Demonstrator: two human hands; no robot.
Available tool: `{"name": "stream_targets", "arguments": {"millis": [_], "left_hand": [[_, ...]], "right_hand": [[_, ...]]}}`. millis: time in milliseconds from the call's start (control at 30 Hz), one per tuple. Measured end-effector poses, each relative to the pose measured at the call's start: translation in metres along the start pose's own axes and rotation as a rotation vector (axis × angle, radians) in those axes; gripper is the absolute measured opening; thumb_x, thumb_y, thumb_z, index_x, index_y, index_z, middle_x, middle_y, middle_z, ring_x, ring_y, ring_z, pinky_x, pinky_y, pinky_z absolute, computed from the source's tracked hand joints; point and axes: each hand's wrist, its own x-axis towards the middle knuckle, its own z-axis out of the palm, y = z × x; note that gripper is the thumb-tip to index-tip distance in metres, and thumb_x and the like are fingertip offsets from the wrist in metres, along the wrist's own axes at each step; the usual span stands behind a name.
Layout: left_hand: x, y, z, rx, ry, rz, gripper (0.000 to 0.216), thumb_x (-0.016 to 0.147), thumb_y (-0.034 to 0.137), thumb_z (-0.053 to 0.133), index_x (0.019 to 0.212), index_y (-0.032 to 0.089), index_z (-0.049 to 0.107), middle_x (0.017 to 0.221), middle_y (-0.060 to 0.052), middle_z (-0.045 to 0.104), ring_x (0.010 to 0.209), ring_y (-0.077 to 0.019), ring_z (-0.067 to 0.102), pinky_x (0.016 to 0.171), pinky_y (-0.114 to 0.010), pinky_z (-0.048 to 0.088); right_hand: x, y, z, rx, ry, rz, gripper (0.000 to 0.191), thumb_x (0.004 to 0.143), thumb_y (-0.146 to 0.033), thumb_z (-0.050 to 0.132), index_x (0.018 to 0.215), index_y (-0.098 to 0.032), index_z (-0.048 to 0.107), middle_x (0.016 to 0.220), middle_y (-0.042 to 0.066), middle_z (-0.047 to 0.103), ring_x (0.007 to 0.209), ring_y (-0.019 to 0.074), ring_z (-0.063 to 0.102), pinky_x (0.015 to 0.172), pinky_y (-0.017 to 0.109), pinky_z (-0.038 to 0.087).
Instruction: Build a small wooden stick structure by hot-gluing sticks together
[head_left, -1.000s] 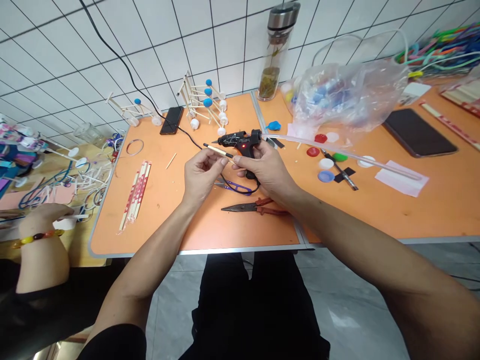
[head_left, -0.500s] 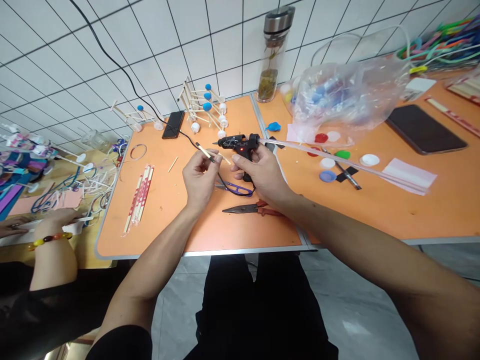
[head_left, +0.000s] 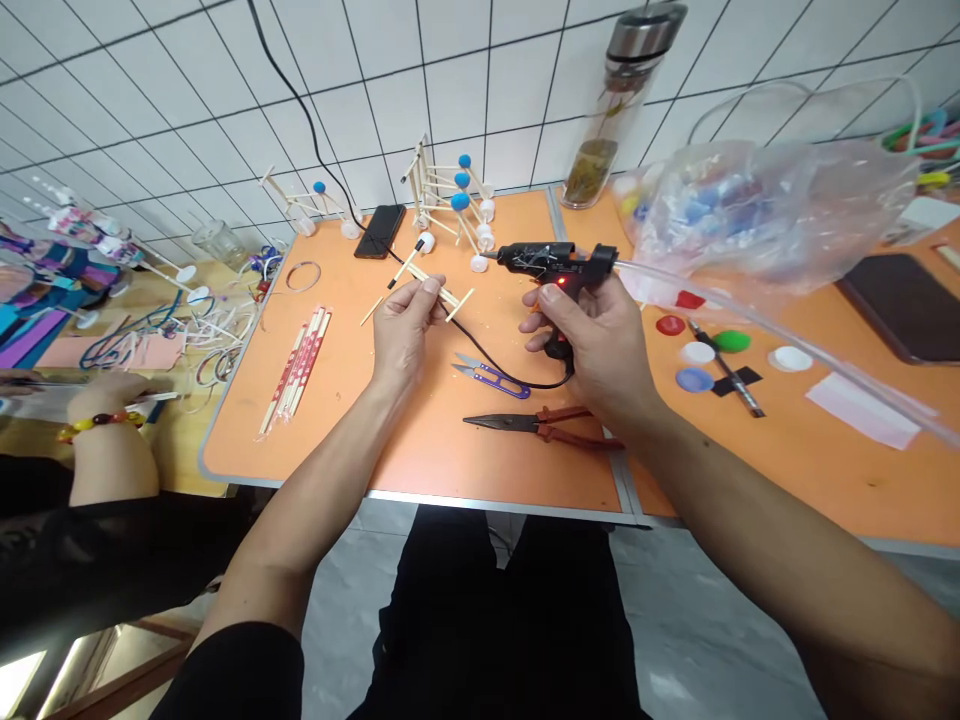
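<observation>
A hand holds a stick frame and a hand holds a glue gun.
The left hand (head_left: 409, 330) pinches the frame (head_left: 417, 270) over the table (head_left: 420, 460), in front of the phone (head_left: 380, 232). The right hand (head_left: 600, 330) is wrapped around the gun (head_left: 536, 258), its tip apart from the frame. For neat gluing, it seems best to keep the frame still, put a small dab right on a joint, and keep fingers off the tip, which may be hot. The frame's long way slants from far left to near right, with a short stick across each end. The gun lies sideways, nose pointing left.
</observation>
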Motion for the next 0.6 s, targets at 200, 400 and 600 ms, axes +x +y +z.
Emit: {"name": "stream_targets", "arguments": {"millis": [200, 400, 600], "left_hand": [[0.004, 0.006, -0.004, 0.017, 0.036, -0.01, 0.035, 0.092, 0.048, 0.099, 0.078, 0.022, 0.082, 0.07, 0.002, 0.066, 0.063, -0.009, 0.058, 0.064, -0.023, 0.049], [0.006, 0.009, -0.007, 0.074, 0.072, 0.012, 0.046, 0.09, 0.053, 0.101, 0.071, 0.021, 0.073, 0.068, 0.002, 0.064, 0.062, -0.0102, 0.057, 0.064, -0.024, 0.05], [0.005, 0.009, -0.007, 0.077, 0.072, 0.031, 0.045, 0.093, 0.047, 0.099, 0.07, 0.02, 0.073, 0.068, 0.002, 0.066, 0.062, -0.0094, 0.058, 0.063, -0.023, 0.049]], "right_hand": [[-0.006, -0.009, -0.002, -0.083, -0.084, -0.033, 0.05, 0.096, -0.071, 0.088, 0.114, -0.027, 0.07, 0.103, 0.004, 0.083, 0.073, 0.0177, 0.078, 0.055, 0.03, 0.067], [-0.015, -0.017, 0.003, -0.244, -0.137, -0.051, 0.043, 0.102, -0.066, 0.083, 0.099, -0.024, 0.076, 0.078, 0.002, 0.078, 0.057, 0.015, 0.068, 0.055, 0.032, 0.063], [-0.02, -0.017, 0.005, -0.357, -0.128, -0.046, 0.043, 0.102, -0.065, 0.082, 0.096, -0.022, 0.079, 0.066, 0.0, 0.072, 0.054, 0.0164, 0.065, 0.055, 0.033, 0.058]]}}
